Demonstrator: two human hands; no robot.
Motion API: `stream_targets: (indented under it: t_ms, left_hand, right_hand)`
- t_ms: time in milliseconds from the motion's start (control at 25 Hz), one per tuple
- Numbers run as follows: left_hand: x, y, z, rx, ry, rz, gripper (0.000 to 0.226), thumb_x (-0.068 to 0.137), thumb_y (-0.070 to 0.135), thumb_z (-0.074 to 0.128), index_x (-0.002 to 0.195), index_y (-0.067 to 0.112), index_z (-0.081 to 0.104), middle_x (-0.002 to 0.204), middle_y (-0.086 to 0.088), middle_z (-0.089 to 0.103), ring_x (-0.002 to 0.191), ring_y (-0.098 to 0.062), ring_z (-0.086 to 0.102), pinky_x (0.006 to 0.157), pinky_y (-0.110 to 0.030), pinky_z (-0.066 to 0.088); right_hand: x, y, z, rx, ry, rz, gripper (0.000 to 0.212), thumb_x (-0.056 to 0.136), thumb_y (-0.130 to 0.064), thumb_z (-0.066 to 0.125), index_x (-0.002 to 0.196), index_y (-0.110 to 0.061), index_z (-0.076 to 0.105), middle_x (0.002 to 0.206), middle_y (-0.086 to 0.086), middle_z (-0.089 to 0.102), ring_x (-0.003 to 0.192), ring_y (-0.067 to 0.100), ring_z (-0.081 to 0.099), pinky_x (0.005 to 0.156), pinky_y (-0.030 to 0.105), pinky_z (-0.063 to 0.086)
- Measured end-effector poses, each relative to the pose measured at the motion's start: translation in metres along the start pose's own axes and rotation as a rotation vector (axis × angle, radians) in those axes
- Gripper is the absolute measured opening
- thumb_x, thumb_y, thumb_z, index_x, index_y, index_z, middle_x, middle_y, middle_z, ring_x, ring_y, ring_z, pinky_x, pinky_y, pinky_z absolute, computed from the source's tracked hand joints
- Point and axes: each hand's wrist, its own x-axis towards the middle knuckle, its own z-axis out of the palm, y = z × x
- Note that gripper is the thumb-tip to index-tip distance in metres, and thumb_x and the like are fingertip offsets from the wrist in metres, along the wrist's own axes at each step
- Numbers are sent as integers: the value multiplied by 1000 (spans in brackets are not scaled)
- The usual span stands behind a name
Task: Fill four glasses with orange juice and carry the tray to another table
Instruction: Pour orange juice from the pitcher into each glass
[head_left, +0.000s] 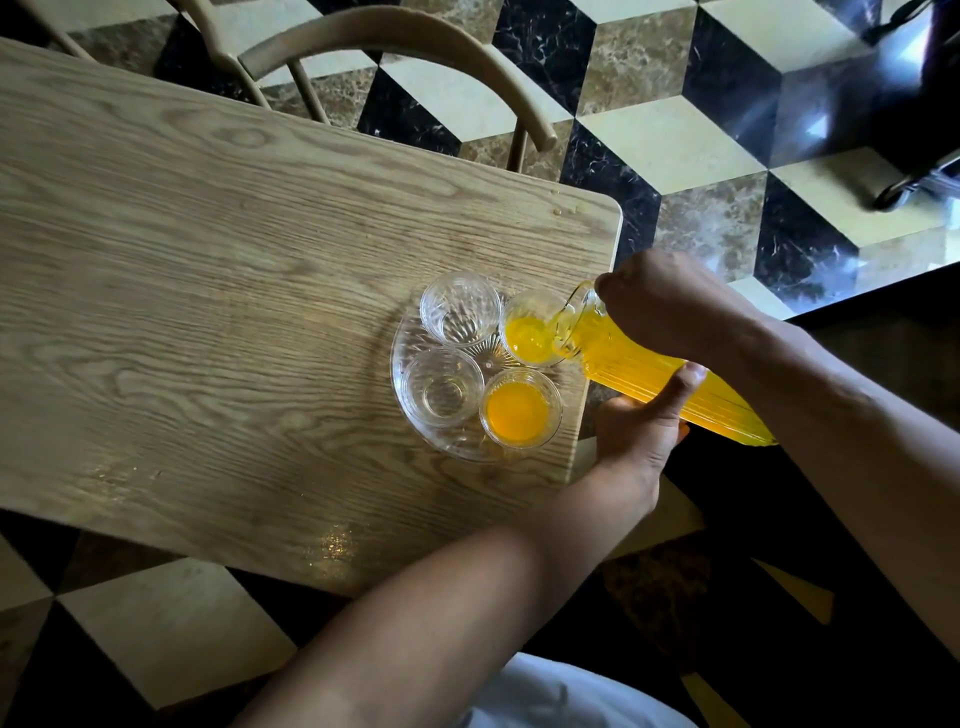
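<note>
Orange juice fills a ribbed glass pitcher (660, 379), tilted w/ its spout down toward the tray. Right hand (670, 304) grips pitcher near the neck, fingers curled over it. Left hand (641, 426) supports the body from below, thumb laid across the ribbed side, fingers wrapped under; both hands holding pitcher, neither free.

Spout sits just over the rim of the far-right glass (532, 327), juice streaming in; that glass approx. part-full, level hard to judge through the pour. Near-right glass (521, 409) already holds juice, looks well filled. Far-left glass (460, 307) and near-left glass (441, 387) are clear, no juice in them. All 4 stand upright, close together in a 2x2 group, on a round clear glass tray (402, 384) w/ a cut pattern at its centre.

Tray sits near the right end of a light wood-grain table (208, 260), close to the rounded corner and the near edge. A few wet spots on the tabletop by the far corner. Curved-back wooden chair (415, 47) stands beyond the table's far side. Floor (675, 130) is cube-pattern tile in cream, brown marble & black. Dark wheeled object at top right, too blurred to ID.
</note>
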Motion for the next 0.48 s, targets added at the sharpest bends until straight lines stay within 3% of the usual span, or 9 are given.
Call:
stream_targets:
  t_ms: [320,480]
  left_hand:
    - [1,1,-1,-18,-8,-21,79,6,85,85,35,22,47,43,15,38,83,-23,44,101,-65,51]
    - [0,1,-2,-17,-14,-14,84,5,83,86,50,25,45,45,14,41,82,-22,48,101,-64,51]
  right_hand:
    - [-3,-3,0,-4,10,10,38,97,-30,42,63,-14,41,62,6,47,51,21,44,46,27,30]
    - [-3,-3,0,-4,8,-3,35,98,-28,40,65,-15,40,65,5,48,54,21,46,47,27,31]
